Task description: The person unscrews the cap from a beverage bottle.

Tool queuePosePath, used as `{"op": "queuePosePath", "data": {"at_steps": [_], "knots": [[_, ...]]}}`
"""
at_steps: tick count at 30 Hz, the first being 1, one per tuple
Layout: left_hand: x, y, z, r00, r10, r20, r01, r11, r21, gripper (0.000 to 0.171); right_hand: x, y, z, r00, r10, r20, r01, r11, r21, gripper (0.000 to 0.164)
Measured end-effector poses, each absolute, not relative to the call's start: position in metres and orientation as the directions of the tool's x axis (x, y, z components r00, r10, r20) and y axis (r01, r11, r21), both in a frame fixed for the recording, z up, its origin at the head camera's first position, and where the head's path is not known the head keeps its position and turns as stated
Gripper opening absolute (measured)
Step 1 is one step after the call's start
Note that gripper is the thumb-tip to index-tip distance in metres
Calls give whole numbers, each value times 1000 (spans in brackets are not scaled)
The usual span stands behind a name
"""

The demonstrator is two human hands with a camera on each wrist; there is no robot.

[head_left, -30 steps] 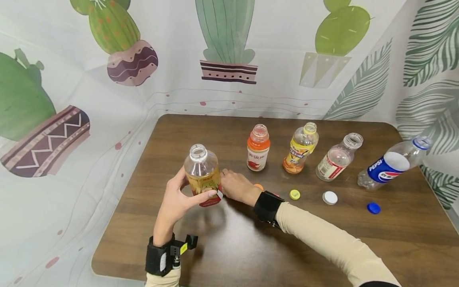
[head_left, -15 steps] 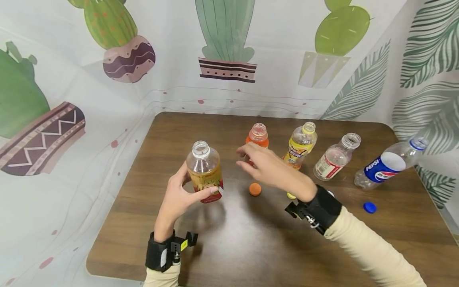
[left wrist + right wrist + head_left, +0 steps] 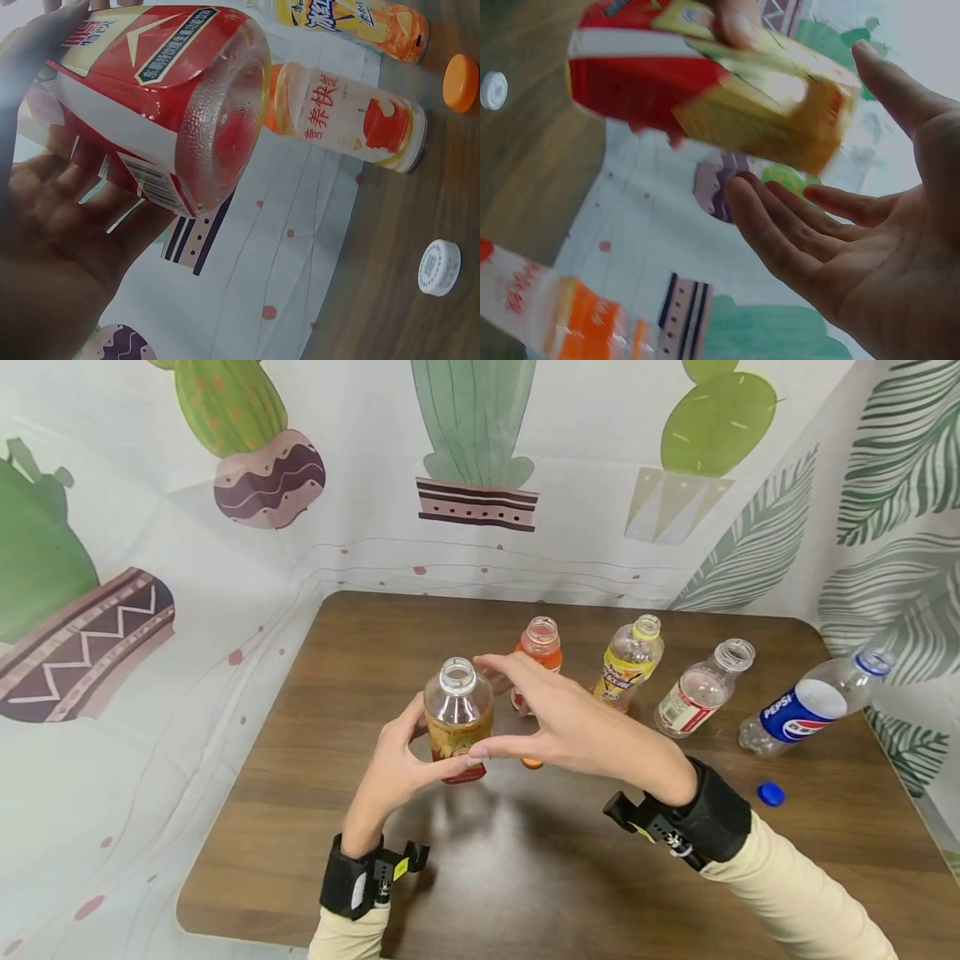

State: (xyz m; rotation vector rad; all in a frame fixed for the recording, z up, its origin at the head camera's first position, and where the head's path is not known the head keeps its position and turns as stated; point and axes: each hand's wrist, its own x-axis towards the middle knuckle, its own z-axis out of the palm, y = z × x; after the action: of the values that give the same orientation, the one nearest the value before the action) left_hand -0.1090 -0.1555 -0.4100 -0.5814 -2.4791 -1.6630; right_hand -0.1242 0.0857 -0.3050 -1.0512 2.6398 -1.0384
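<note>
My left hand grips an uncapped clear bottle with a yellow and red label, upright above the table. The left wrist view shows the bottle's bottom raised off the table. My right hand is at the bottle's right side, thumb and fingers spread around its upper part. In the right wrist view, a gap shows between those fingers and the label. A white cap lies on the table below, hidden in the head view.
Uncapped bottles stand in a row: an orange-topped one, a yellow-labelled one, a clear one and a Pepsi bottle. An orange cap and a blue cap lie in front on the table.
The right hand has lifted from the table behind the held bottle, swung right, then come back beside the bottle's upper part. The left hand has carried the bottle slightly to the right.
</note>
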Motion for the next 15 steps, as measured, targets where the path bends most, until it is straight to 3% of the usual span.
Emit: {"op": "queuePosePath", "data": {"at_steps": [10, 15], "knots": [[-107, -156, -408, -926, 277, 256, 344, 342, 875, 77, -126, 71, -317, -698, -668, 257, -649, 439, -622, 67], [-110, -158, -409, -937, 282, 207, 306, 370, 877, 100, -138, 69, -314, -693, -656, 298, -676, 449, -585, 67]]}}
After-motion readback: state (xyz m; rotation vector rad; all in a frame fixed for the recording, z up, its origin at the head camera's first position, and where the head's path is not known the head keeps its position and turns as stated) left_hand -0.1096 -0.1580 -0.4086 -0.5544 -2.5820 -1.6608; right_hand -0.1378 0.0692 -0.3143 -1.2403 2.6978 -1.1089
